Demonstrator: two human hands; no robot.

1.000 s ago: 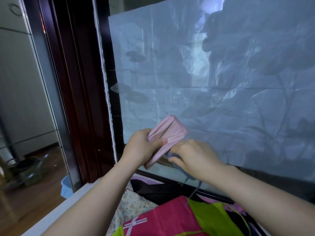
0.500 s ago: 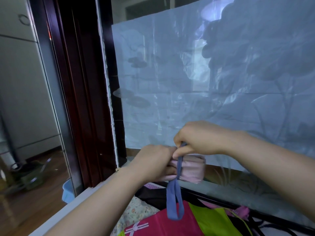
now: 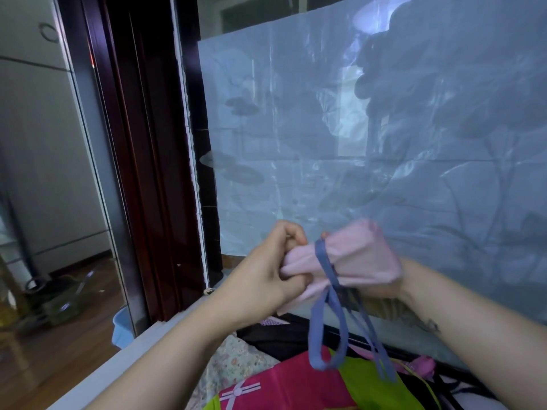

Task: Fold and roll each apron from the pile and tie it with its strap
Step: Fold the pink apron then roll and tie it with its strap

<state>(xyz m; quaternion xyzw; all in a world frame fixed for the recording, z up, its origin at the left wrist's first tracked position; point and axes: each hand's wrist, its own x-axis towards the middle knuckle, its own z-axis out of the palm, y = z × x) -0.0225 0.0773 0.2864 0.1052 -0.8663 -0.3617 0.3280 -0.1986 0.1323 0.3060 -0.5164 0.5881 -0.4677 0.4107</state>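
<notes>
Holding one rolled pale-pink fabric apron [image 3: 352, 257] in mid-air, both hands raised before a frosted window pane [image 3: 355, 128].

Left hand [image 3: 266, 279] is curled into a fist, its grip clamped on the roll's left end, forearm angling up from the lower left. Right hand [image 3: 381, 284] sits under and behind the roll's right end, mostly hidden by it, so whether its grip is closed I cannot tell. One blue-grey fabric strap [image 3: 325, 318] crosses the roll's middle and hangs below in a loop with a loose tail. Underneath lies a pile of bright folded aprons [image 3: 284, 386], magenta, lime green, floral and black; their count is unclear.
</notes>
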